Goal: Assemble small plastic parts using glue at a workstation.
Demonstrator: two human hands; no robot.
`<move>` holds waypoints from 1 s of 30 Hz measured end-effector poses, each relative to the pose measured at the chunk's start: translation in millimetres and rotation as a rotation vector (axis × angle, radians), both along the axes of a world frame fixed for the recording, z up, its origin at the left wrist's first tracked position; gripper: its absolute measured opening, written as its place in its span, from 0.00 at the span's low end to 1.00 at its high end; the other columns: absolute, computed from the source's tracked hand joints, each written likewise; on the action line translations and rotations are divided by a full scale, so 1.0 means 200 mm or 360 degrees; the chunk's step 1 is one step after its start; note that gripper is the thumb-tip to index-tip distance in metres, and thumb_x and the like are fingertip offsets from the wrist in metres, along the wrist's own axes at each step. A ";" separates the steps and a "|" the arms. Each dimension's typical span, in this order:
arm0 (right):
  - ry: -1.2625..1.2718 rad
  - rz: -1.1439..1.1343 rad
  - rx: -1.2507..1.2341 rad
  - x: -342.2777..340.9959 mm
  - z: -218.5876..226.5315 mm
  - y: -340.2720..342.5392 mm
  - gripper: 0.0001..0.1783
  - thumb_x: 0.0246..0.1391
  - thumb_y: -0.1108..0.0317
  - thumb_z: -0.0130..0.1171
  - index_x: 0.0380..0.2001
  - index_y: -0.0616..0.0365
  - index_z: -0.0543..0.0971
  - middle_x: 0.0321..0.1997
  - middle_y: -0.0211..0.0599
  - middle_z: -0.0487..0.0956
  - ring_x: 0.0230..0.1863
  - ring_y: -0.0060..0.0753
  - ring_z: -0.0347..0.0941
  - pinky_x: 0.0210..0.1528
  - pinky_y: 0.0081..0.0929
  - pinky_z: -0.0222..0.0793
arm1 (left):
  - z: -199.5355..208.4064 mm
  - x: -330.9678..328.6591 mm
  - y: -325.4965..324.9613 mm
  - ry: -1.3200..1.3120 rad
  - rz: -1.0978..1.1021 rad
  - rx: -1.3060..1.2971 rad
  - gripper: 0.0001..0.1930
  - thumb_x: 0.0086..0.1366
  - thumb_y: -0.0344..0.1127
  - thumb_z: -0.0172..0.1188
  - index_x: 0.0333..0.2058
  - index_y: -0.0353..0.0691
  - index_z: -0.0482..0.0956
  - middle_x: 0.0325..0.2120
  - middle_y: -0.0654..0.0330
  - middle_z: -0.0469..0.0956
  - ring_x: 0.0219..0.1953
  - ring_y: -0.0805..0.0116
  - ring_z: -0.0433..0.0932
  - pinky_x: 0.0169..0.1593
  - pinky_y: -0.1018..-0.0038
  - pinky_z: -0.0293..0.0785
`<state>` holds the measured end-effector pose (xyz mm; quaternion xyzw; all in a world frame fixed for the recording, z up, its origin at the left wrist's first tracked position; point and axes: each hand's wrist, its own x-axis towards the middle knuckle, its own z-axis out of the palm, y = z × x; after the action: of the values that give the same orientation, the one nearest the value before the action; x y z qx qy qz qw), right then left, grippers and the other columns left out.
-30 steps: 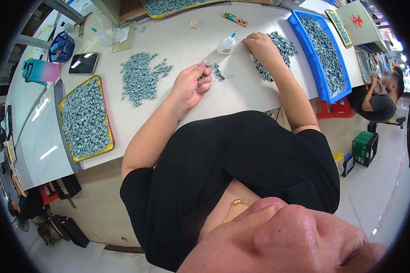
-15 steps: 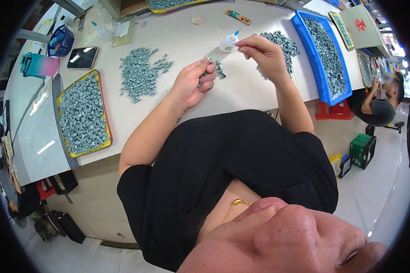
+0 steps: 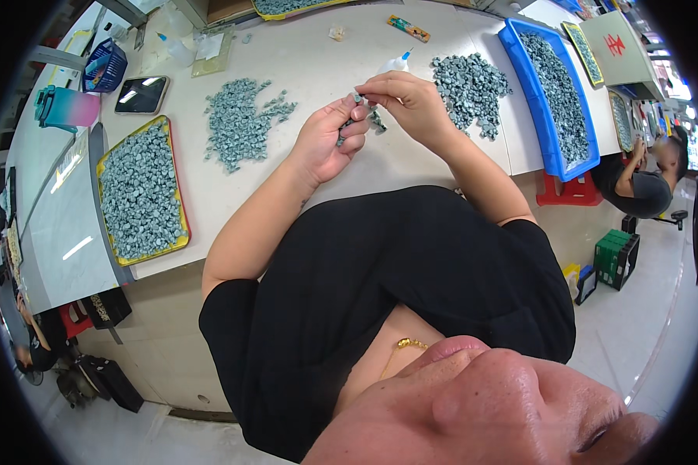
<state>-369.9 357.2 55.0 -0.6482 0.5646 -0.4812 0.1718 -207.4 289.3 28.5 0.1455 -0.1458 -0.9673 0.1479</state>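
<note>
position of the right hand (image 3: 406, 108) has changed: a second ago it was at the right-hand heap (image 3: 473, 93) of loose blue-grey pieces, half a second ago it was in the air beside the white squeeze bottle (image 3: 395, 63), and it is now at the fingertips of the left hand (image 3: 327, 146). its thumb and fingers are drawn together; whether they grasp a piece of their own cannot be told.

left hand has hardly moved. it grasps a small blue-grey piece (image 3: 357, 98) upright between thumb and forefinger, with further pieces partly visible inside its curled fingers. the held piece is therefore above the table (image 3: 318, 70), between the two hands, and the work appears to have passed from reaching to handling at the fingertips.

bottle stands just behind the right hand, partly covered by it; neither hand grasps it. a few loose pieces (image 3: 378, 120) lie below the right hand. the left-hand heap (image 3: 239, 128), the yellow-rimmed tray (image 3: 185, 225) and the blue tray (image 3: 529, 97) show no evident change.
</note>
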 end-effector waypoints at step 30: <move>0.0632 0.0022 -0.0737 0.04 -0.08 0.01 0.14 0.37 0.79 0.66 0.32 0.65 0.78 0.37 0.40 0.78 0.33 0.37 0.76 0.33 0.28 0.74 | 0.00 0.01 0.03 -0.0060 0.0192 -0.0126 0.12 0.71 0.39 0.47 0.30 0.39 0.68 0.24 0.69 0.65 0.19 0.83 0.55 0.18 0.85 0.50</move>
<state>-362.5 359.8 39.0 -0.7553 0.4581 -0.4599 -0.0909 -206.0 296.0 28.0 0.1663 -0.1777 -0.9472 0.2087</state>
